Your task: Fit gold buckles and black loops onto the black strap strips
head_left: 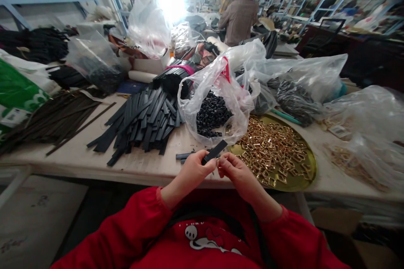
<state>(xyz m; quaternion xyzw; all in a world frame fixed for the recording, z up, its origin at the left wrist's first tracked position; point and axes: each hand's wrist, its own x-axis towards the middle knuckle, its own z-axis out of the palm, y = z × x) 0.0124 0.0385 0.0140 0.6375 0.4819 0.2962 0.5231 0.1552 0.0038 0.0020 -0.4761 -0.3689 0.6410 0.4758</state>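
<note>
My left hand (195, 167) is closed round a short flat black strap (217, 149), whose free end points up and to the right. Close beside it, the fingers of my right hand (236, 171) are pinched together at the strap's lower end. A small gold-coloured metal piece glints at these fingertips, mostly hidden by them. To the right lies a round golden tray (311, 176) heaped with gold metal buckles (277, 147). Just beyond my hands, an open clear plastic bag (186, 109) holds many small black loops (211, 113). A few black strips (183, 156) lie left of my left hand.
A large pile of black straps (145, 117) spreads over the table (72, 151) on the left, with long brown strips (59, 113) farther left. Clear bags of metal parts (372, 134) stand at the right edge. A person (241, 19) stands farther back.
</note>
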